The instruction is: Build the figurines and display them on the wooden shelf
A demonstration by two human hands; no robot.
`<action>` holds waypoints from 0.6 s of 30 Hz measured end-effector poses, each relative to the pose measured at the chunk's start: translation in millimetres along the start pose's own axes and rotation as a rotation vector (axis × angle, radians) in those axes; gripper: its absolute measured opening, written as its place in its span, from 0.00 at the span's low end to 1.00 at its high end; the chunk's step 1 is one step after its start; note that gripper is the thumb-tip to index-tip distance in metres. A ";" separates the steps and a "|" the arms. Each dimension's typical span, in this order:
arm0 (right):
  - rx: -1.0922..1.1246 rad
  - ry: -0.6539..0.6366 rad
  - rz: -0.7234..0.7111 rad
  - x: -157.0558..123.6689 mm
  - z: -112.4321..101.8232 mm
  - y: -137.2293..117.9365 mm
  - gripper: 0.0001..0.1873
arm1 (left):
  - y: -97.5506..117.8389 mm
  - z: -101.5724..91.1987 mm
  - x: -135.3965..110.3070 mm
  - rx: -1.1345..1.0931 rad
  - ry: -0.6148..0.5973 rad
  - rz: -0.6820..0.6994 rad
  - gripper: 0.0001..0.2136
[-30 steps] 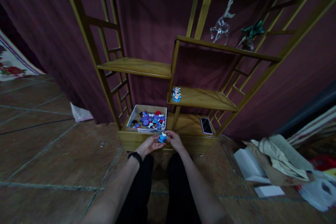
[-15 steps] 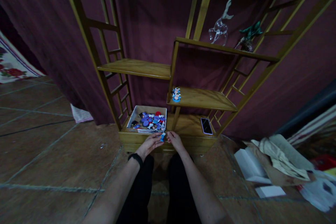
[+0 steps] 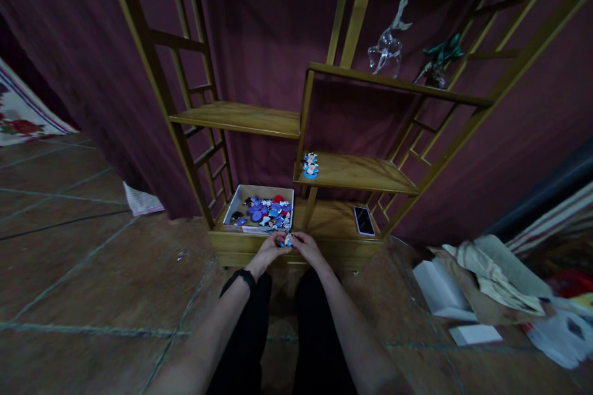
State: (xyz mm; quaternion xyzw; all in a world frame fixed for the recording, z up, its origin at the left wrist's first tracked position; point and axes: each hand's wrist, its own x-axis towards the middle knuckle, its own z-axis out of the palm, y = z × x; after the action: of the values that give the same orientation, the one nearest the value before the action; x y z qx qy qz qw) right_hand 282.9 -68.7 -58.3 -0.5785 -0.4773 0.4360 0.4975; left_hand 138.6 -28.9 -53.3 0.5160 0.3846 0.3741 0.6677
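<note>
A small blue-and-white toy figurine [image 3: 287, 239] is held in front of the cabinet's lower edge. My left hand [image 3: 271, 249] is closed round it from the left, a dark band on the wrist. From the other side the fingertips of my right hand [image 3: 306, 245] pinch its edge. My fingers partly hide the figurine. Just beyond my hands, an open cardboard box [image 3: 236, 205] holds many loose purple, blue, red and white toy pieces. Similar blue-and-white figurines [image 3: 311, 168] stand close together at the left end of the middle shelf [image 3: 361, 171].
A phone [image 3: 364, 221] lies on the cabinet's bottom board [image 3: 331, 217]. Higher up stand a clear glass horse figure [image 3: 387, 49] and a green ornament [image 3: 442, 62]. White boxes [image 3: 440, 290], cloth [image 3: 495, 281] and a plastic bag [image 3: 563, 333] lie on the floor at right.
My right hand has moved in to the left and now touches the figurine. The figurine has turned from upright to a more level pose between my hands.
</note>
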 end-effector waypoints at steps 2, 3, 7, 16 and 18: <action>-0.023 0.011 -0.029 -0.4 -0.2 -1.1 0.13 | -0.4 1.8 -0.2 -0.001 0.003 -0.006 0.23; -0.033 0.019 -0.040 -0.5 -0.4 -1.4 0.12 | -0.2 2.4 -0.3 -0.003 -0.006 -0.009 0.23; -0.054 0.046 -0.044 -0.9 -1.7 -2.5 0.10 | 2.0 2.7 -0.5 -0.031 -0.060 -0.022 0.22; -0.019 0.034 -0.051 0.2 -3.7 -1.5 0.10 | -1.1 -0.4 -1.1 -0.092 -0.113 -0.037 0.19; -0.007 0.022 -0.057 1.0 -3.3 -0.1 0.11 | -1.8 -0.2 -1.5 -0.060 -0.114 -0.011 0.17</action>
State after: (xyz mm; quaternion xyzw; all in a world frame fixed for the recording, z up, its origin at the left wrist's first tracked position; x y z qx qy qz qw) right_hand 286.3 -68.2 -57.9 -0.5711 -0.4897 0.4137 0.5127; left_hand 138.0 -30.5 -55.0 0.5143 0.3375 0.3519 0.7055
